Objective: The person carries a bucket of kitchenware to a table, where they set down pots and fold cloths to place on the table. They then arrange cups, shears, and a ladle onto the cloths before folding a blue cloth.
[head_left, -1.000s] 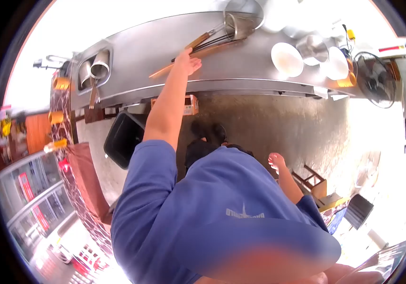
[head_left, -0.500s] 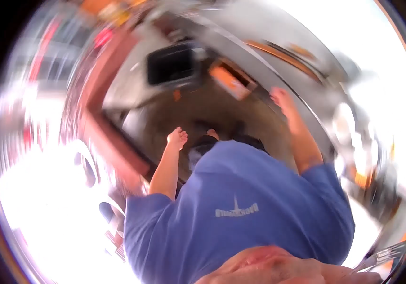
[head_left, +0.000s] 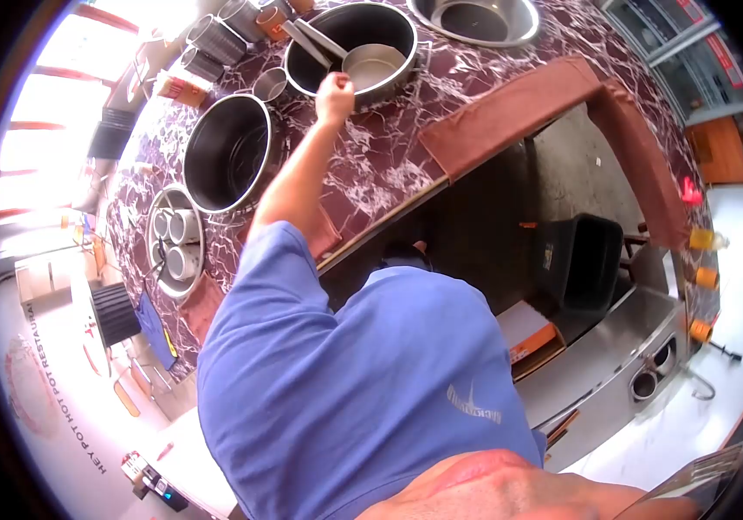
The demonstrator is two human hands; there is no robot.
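Note:
My left hand [head_left: 335, 97] reaches over the near rim of a large dark pot [head_left: 404, 26] on the marbled counter. Its fingers are curled by the edge of a round, shallow metal pan [head_left: 376, 66] in that pot; what they grip, if anything, cannot be made out. Two long metal handles [head_left: 315, 39] slant across the pot's inside. A small metal cup [head_left: 270, 84] stands left of the hand. Nearer my forearm is a second large dark pot [head_left: 228, 154]. My right hand is out of sight, with my torso filling that side.
The dark red marbled counter [head_left: 380, 152] bends around me, brown cloths [head_left: 510, 117] over its edge. A round tray [head_left: 163, 204] holds several white cups. Metal canisters [head_left: 215, 39] and a metal basin [head_left: 480, 19] stand farther back. A black bin [head_left: 592, 264] and an open carton [head_left: 532, 338] are at right.
My view has turned left toward the counter with the pots. My left hand has gone from hanging low to reaching up over a pot. My right hand has left the view.

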